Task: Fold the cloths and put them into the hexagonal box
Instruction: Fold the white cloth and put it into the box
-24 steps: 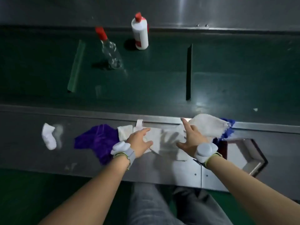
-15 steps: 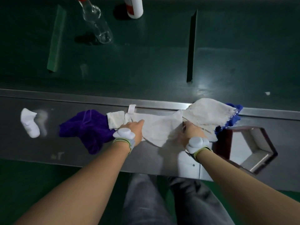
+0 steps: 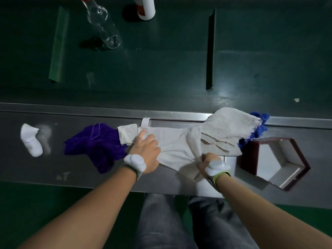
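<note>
A smooth white cloth [image 3: 172,141] lies flat on the steel ledge in front of me. My left hand [image 3: 146,150] presses flat on its left part. My right hand [image 3: 209,159] pinches the cloth's right edge, which rises in a fold. A thick white terry cloth [image 3: 231,128] lies over its right end, with a blue cloth [image 3: 260,128] under that. A purple cloth [image 3: 95,142] is crumpled at the left, beside a small cream cloth [image 3: 126,133]. The hexagonal box [image 3: 303,159], dark red outside and white inside, sits open at the right, and I see no cloth inside it.
A white sock-like item [image 3: 30,141] lies far left on the steel ledge [image 3: 71,169]. Beyond the ledge is a dark green belt [image 3: 161,69] with a clear glass bottle [image 3: 102,24], a white bottle [image 3: 146,8], a green strip [image 3: 59,45] and a black divider [image 3: 210,49].
My right hand has drawn back toward me and closed on the white cloth's right edge, lifting a fold. My left hand stays pressed on the cloth. The camera has tilted downward.
</note>
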### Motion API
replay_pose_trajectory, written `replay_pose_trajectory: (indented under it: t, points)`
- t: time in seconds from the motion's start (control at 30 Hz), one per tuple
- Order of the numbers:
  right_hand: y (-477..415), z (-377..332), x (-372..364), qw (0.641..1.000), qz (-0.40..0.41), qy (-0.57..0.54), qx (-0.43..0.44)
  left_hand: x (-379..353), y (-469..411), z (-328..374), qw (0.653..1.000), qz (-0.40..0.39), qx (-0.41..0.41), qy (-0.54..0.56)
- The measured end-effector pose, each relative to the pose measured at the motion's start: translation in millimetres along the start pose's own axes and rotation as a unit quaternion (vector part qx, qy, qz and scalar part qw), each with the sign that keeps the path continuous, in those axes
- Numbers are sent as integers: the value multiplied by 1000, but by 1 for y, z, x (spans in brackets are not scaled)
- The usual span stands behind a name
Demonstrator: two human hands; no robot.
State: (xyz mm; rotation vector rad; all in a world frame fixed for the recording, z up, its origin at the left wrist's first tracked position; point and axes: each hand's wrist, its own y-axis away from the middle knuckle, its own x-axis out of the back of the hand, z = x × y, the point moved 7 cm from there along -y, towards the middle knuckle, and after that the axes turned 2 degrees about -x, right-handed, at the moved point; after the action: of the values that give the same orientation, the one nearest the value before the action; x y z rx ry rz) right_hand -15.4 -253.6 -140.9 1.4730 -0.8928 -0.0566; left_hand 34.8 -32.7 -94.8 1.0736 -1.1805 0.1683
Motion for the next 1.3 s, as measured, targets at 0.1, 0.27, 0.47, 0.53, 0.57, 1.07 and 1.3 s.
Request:
replay_pose_trajectory:
  t: [0.1, 0.27, 0.47, 0.53, 0.57, 1.07, 1.3]
  points:
    - [15, 23, -8, 995, 76, -11, -69, -3, 18, 19, 996, 28, -80, -11]
    - [41, 19, -29, 986, 119, 113, 38, -13, 42, 28, 992, 19, -90, 87]
    - [57, 2, 2, 971, 133, 84, 177, -36, 60, -8, 968, -112, -30, 224]
    - [60, -13, 43, 964, 200, 48, 167, -9, 57, -36, 969, -74, 5, 237]
    - [67, -25, 66, 954, 235, 38, 183, 13, 58, -52, 967, -30, 22, 254]
    - [253, -111, 241, 687, 601, -240, 331, 289, 139, -147, 864, 465, 20, 191]
    - [240, -82, 160, 784, 535, -117, 292, 194, 155, -95, 926, 332, -119, 136]
